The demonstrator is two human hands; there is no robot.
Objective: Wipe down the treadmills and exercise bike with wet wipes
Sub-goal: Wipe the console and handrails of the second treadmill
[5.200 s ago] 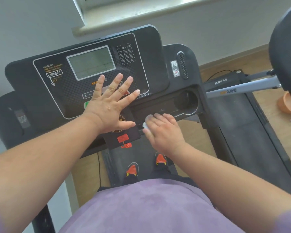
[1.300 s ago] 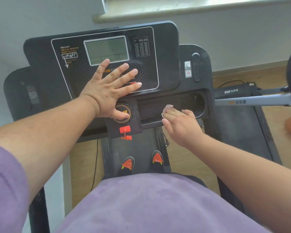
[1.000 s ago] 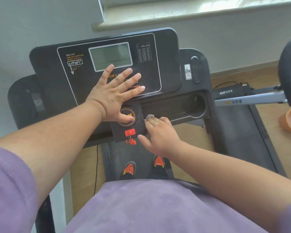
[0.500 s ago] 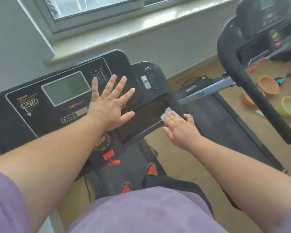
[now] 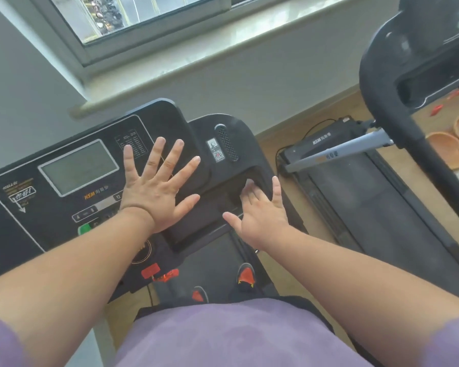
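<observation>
Right hand (image 5: 260,213) (wipe (image 5: 249,183) beneath) in console tray (image 5: 196,229)

Your single head camera looks steeply down and forward from close above the treadmill console (image 5: 96,165), window wall ahead, second treadmill (image 5: 376,207) at right

The treadmill console (image 5: 72,165) at the left of the frame is black plastic, matt, with a finely patterned panel and a grey glossy screen (image 5: 78,166). At right, the floor (image 5: 281,133) looks like wood, and the bowls (image 5: 447,152) like terracotta.
</observation>
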